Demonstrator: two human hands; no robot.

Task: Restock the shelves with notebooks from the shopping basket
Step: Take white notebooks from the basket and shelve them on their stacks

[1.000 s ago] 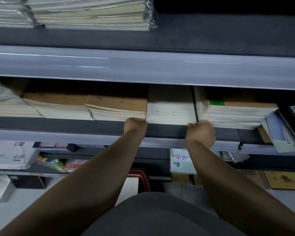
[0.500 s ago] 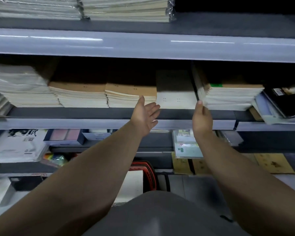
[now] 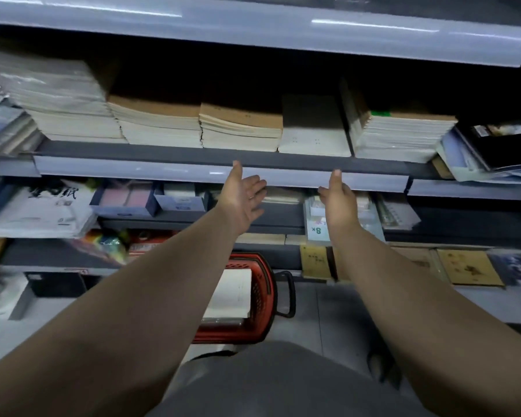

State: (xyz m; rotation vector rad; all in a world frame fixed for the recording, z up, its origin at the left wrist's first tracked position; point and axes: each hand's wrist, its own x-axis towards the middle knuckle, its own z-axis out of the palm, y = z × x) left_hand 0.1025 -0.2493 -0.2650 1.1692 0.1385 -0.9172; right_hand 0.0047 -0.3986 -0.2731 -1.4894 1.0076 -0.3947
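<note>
Middle shelf (image 3: 178, 171), left end: plastic-wrapped stack (image 3: 57, 100), then two brown-covered stacks (image 3: 241, 124) side by side along the front edge. No change here.

Left hand (image 3: 244, 200): no longer pushing on the front of the pale notebook stack as it does a second ago. It is now drawn back below the shelf's front lip, palm up, fingers spread apart, holding nothing.

Pale notebook stack (image 3: 313, 136): lies flat in the gap between the right brown stack and the tall stack (image 3: 403, 136). Its near face is roughly level with its neighbours at the shelf's front edge. Nothing touches it.

Right hand (image 3: 339, 203): same change. It is off the stack's right front corner and clear of the shelf, thumb up, fingers loose and apart, empty.

Below, between the forearms: red shopping basket (image 3: 262, 296) on the floor, white notebooks (image 3: 232, 293) still inside.

Judgement: this batch is seated and released, but restocking is unfinished. The likely next step is a reach down to the basket.
</note>
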